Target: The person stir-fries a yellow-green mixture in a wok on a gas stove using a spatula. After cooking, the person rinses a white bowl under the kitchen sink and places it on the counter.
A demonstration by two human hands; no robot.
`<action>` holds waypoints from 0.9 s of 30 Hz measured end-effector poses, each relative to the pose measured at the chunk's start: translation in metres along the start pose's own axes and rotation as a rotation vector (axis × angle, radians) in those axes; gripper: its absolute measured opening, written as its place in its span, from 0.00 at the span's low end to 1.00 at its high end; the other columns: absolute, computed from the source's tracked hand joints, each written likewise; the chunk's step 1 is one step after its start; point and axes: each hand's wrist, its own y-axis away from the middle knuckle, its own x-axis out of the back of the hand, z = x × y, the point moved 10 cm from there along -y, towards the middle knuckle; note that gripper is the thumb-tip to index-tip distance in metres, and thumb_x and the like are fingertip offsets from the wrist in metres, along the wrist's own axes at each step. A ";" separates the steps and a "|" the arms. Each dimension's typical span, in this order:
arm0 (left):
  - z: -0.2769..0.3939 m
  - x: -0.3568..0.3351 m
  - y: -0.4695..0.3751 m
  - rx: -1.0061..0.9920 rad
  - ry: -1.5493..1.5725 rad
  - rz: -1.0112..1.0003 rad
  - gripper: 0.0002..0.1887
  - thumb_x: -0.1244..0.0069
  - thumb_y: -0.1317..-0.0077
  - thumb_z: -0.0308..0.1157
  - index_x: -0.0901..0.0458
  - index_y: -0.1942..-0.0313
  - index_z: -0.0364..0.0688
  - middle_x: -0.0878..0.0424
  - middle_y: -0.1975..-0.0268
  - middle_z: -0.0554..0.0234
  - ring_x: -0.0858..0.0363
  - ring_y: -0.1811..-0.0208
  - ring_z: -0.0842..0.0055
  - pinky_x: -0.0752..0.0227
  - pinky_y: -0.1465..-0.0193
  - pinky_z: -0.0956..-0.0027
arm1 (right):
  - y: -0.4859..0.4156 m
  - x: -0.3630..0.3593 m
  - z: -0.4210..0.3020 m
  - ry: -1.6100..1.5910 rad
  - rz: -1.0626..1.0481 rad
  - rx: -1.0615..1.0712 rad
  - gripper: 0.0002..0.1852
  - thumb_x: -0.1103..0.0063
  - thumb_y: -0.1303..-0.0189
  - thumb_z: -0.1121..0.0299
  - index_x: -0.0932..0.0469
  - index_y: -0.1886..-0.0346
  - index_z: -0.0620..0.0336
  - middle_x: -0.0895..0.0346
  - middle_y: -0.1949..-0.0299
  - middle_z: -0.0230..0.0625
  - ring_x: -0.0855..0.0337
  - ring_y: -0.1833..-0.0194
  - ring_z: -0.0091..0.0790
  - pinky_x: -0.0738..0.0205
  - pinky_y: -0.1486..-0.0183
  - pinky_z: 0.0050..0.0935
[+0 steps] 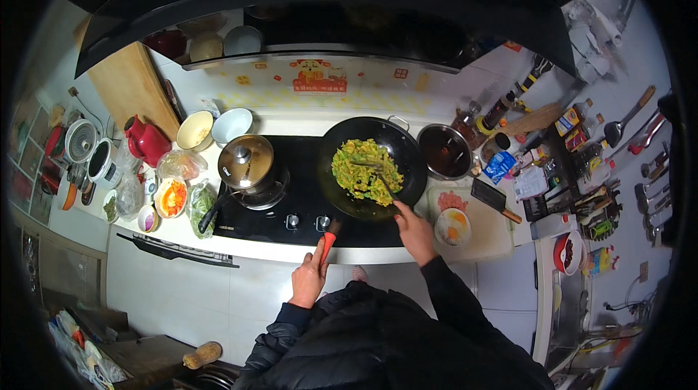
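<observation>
A black wok (411, 164) on the right side of the gas cooktop (302, 172) holds a mound of chopped yellow-and-green food (360, 164). My left hand (310, 278) is wrapped around the wok's red-gripped handle (329, 243), near the counter's front edge. In my right hand (415, 232) is a thin dark cooking utensil (388, 187). Its far end lies in the food, so its exact shape is partly hidden. On the left of the cooktop stands a lidded saucepan (246, 164), its black handle pointing toward me.
Right of the wok sit a steel pot of dark liquid (444, 150), a cutting board (491, 240) with a bowl of eggs (452, 227) and minced meat (452, 200), and a cleaver (489, 195). Bowls (194, 131) and a red jug (147, 142) stand left. A range hood (327, 24) overhangs.
</observation>
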 end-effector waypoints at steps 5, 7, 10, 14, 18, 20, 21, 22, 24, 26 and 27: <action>0.001 -0.001 0.001 -0.028 -0.002 -0.003 0.41 0.40 0.33 0.36 0.40 0.21 0.56 0.17 0.61 0.49 0.14 0.70 0.50 0.19 0.68 0.52 | 0.019 -0.007 -0.020 0.147 -0.042 0.036 0.25 0.44 0.26 0.64 0.30 0.27 0.41 0.21 0.58 0.57 0.19 0.64 0.64 0.24 0.59 0.58; 0.000 -0.001 0.000 -0.021 -0.016 -0.001 0.41 0.40 0.32 0.36 0.40 0.21 0.56 0.17 0.61 0.49 0.14 0.70 0.51 0.19 0.68 0.52 | 0.035 -0.013 -0.012 0.152 -0.116 -0.039 0.25 0.44 0.26 0.64 0.30 0.27 0.41 0.20 0.58 0.57 0.18 0.63 0.64 0.24 0.59 0.57; 0.000 -0.003 0.000 -0.017 -0.021 -0.010 0.41 0.40 0.33 0.37 0.40 0.21 0.56 0.17 0.61 0.49 0.14 0.70 0.51 0.19 0.68 0.52 | 0.043 -0.012 -0.009 0.123 -0.116 -0.046 0.26 0.43 0.27 0.64 0.30 0.27 0.41 0.19 0.60 0.56 0.18 0.62 0.63 0.23 0.59 0.56; 0.000 -0.002 -0.001 -0.039 -0.012 -0.005 0.42 0.39 0.33 0.38 0.40 0.21 0.56 0.17 0.61 0.49 0.14 0.69 0.51 0.19 0.68 0.51 | 0.051 0.003 -0.014 0.027 -0.048 -0.009 0.25 0.43 0.27 0.64 0.28 0.28 0.43 0.18 0.62 0.55 0.17 0.61 0.62 0.23 0.58 0.55; -0.002 -0.005 0.000 -0.017 -0.009 -0.035 0.41 0.39 0.32 0.37 0.40 0.21 0.55 0.16 0.60 0.49 0.14 0.66 0.50 0.18 0.64 0.52 | 0.067 0.007 -0.015 0.153 -0.096 -0.077 0.24 0.42 0.28 0.63 0.27 0.30 0.44 0.18 0.62 0.54 0.16 0.62 0.61 0.23 0.59 0.54; 0.001 -0.004 0.000 -0.044 0.006 -0.020 0.42 0.39 0.33 0.37 0.40 0.21 0.53 0.16 0.59 0.49 0.14 0.68 0.50 0.18 0.66 0.52 | 0.074 0.003 -0.015 0.222 -0.156 -0.104 0.24 0.42 0.28 0.62 0.27 0.30 0.45 0.18 0.62 0.54 0.16 0.63 0.60 0.23 0.60 0.54; 0.003 -0.002 0.000 -0.057 0.012 -0.010 0.42 0.39 0.33 0.37 0.40 0.21 0.53 0.17 0.59 0.49 0.14 0.68 0.51 0.19 0.67 0.52 | 0.074 0.010 -0.021 0.216 -0.075 -0.071 0.24 0.42 0.28 0.62 0.27 0.30 0.45 0.18 0.62 0.54 0.16 0.63 0.60 0.23 0.60 0.55; 0.004 -0.002 0.001 -0.058 -0.010 -0.024 0.42 0.39 0.32 0.38 0.41 0.21 0.51 0.17 0.58 0.48 0.14 0.68 0.50 0.19 0.67 0.52 | 0.074 0.010 -0.021 0.224 -0.069 -0.071 0.24 0.42 0.28 0.62 0.27 0.30 0.45 0.18 0.62 0.54 0.16 0.63 0.60 0.23 0.60 0.55; 0.003 0.000 0.006 -0.046 0.006 -0.044 0.41 0.39 0.32 0.39 0.41 0.21 0.50 0.18 0.56 0.48 0.14 0.67 0.50 0.19 0.66 0.52 | 0.070 0.012 -0.027 0.164 -0.025 -0.014 0.24 0.42 0.28 0.63 0.27 0.29 0.46 0.17 0.61 0.54 0.16 0.63 0.60 0.23 0.59 0.55; 0.004 0.012 0.014 -0.077 0.060 0.022 0.41 0.40 0.30 0.39 0.41 0.21 0.49 0.20 0.53 0.47 0.14 0.66 0.50 0.19 0.65 0.52 | 0.062 0.006 -0.020 0.153 -0.042 -0.058 0.24 0.42 0.28 0.63 0.27 0.29 0.46 0.17 0.61 0.54 0.16 0.62 0.60 0.23 0.59 0.55; 0.001 0.013 0.019 -0.049 0.068 0.004 0.40 0.40 0.30 0.39 0.41 0.21 0.49 0.20 0.53 0.47 0.14 0.65 0.50 0.19 0.65 0.52 | 0.059 0.007 -0.010 0.205 -0.033 -0.125 0.24 0.42 0.28 0.63 0.27 0.29 0.46 0.17 0.61 0.54 0.16 0.62 0.60 0.24 0.59 0.55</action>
